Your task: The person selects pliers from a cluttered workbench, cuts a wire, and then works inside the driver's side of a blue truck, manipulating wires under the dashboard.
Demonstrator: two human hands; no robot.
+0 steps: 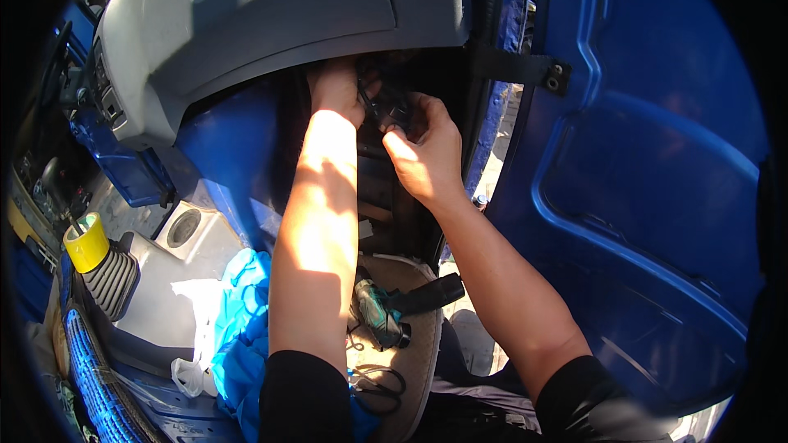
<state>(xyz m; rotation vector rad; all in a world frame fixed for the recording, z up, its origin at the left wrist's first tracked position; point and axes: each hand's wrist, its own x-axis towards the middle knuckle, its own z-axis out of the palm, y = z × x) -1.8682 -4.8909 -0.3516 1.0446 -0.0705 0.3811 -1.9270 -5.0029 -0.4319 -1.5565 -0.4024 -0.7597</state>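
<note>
Both hands are reaching under the grey dashboard (287,8) into a dark footwell. My left hand (338,92) is partly in shadow, its fingers curled around a thin black cable (367,98). Close by on its right, my right hand (427,148) pinches a small black part (391,112) between thumb and fingers. The black part looks like a connector, but shadow hides its exact shape. The cable seems to run to it. What lies behind the fingers is too dark to make out.
A teal and black cordless drill (382,312) lies on a beige surface (423,336) below my forearms. Beside it are blue plastic (242,299) and white cloth (197,320). A yellow tape roll (85,244) rings the gear lever. The blue door (640,180) stands open at right, with its black strap (513,68).
</note>
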